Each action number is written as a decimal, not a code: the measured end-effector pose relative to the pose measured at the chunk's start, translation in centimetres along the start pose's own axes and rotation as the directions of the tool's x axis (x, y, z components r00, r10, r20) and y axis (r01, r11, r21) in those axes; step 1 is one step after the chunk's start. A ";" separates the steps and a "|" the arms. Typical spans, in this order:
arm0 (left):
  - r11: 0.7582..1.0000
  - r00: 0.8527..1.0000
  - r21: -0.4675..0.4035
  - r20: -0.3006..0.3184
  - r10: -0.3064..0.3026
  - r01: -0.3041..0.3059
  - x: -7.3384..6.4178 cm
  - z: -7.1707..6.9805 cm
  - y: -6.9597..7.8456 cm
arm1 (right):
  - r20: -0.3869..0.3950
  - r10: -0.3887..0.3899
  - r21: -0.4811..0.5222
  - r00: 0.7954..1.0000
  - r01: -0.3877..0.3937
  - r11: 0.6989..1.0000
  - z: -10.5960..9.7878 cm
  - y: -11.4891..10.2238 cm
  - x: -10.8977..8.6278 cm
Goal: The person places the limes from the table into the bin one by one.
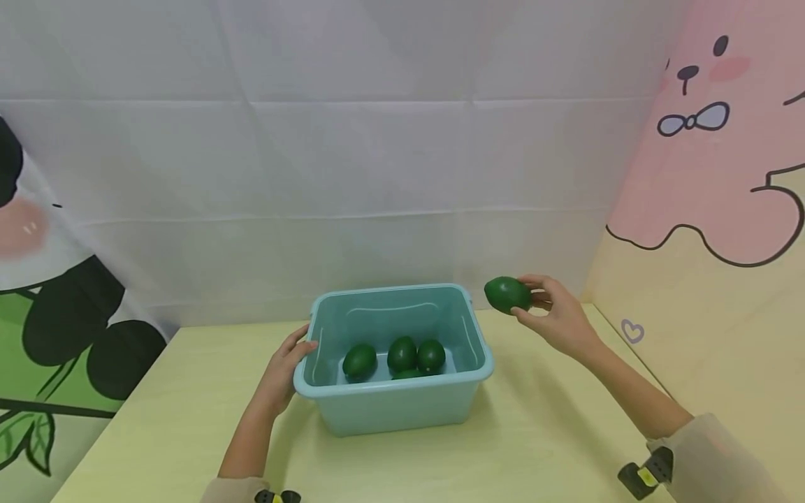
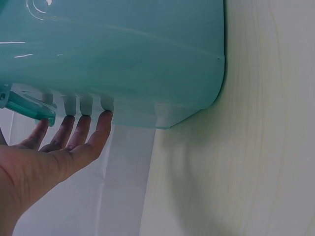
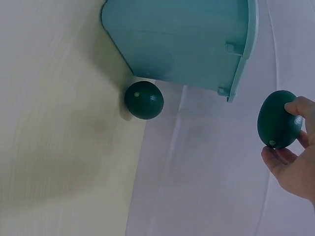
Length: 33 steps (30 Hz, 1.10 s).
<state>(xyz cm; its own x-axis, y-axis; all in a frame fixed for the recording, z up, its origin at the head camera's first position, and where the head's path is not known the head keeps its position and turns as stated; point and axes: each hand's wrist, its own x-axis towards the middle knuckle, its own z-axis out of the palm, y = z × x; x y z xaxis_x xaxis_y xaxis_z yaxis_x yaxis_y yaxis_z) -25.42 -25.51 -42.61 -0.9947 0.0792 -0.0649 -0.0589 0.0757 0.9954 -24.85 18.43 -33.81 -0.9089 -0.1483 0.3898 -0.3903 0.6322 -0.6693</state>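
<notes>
A light teal plastic bin [image 1: 396, 409] stands on the table with several dark green avocados [image 1: 360, 362] in it. My left hand [image 1: 284, 370] grips the bin's left rim. In the left wrist view, its fingertips [image 2: 105, 118] touch the outer wall just under the rim, and the thumb is hidden. Raised to the right of the bin, my right hand [image 1: 556, 314] holds another avocado [image 1: 505, 295] between thumb and fingers. The right wrist view shows one more avocado [image 3: 143, 100] on the table beside the bin; I cannot make it out in the head view.
The pale yellow table [image 1: 534, 433] reaches a white sheet wall [image 1: 377, 161] close behind the bin. A printed panel [image 1: 711, 209] with a pink cartoon animal bounds the right side. Another cartoon panel [image 1: 63, 335] is at the left.
</notes>
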 end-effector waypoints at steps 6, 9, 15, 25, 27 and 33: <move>1.000 1.000 0.006 0.005 0.002 -0.002 0.1 -0.1 -0.1 | 0.023 -0.020 -0.007 1.000 0.020 1.000 0.0 -0.6 -0.2; 1.000 1.000 0.013 0.003 0.003 -0.003 0.1 -0.1 -0.1 | 0.038 -0.035 -0.009 0.999 0.035 0.999 0.2 -1.0 -0.3; 1.000 1.000 0.011 0.002 0.004 -0.004 0.1 0.0 -0.2 | 0.061 -0.072 0.011 0.996 0.071 0.997 0.9 -1.7 -0.2; 1.000 1.000 0.011 0.005 0.005 -0.005 -0.1 0.0 0.0 | 0.108 -0.106 0.032 0.989 0.103 0.994 2.3 -2.7 -0.1; 1.000 1.000 0.012 0.005 0.006 -0.006 -0.1 0.0 0.1 | 0.119 -0.109 0.037 0.987 0.106 0.994 2.6 -2.8 0.0; 1.000 1.000 0.007 0.001 -0.007 0.007 -0.2 0.0 0.1 | 0.156 -0.109 0.062 0.982 0.100 0.993 3.8 -3.4 0.0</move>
<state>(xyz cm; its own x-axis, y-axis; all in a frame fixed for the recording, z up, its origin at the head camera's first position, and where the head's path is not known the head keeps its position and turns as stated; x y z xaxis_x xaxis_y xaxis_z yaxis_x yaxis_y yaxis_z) -25.25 -25.55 -42.44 -0.9942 0.0798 -0.0719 -0.0652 0.0836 0.9944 -24.10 13.43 -33.92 -0.8729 -0.3328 0.3567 -0.4875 0.5655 -0.6653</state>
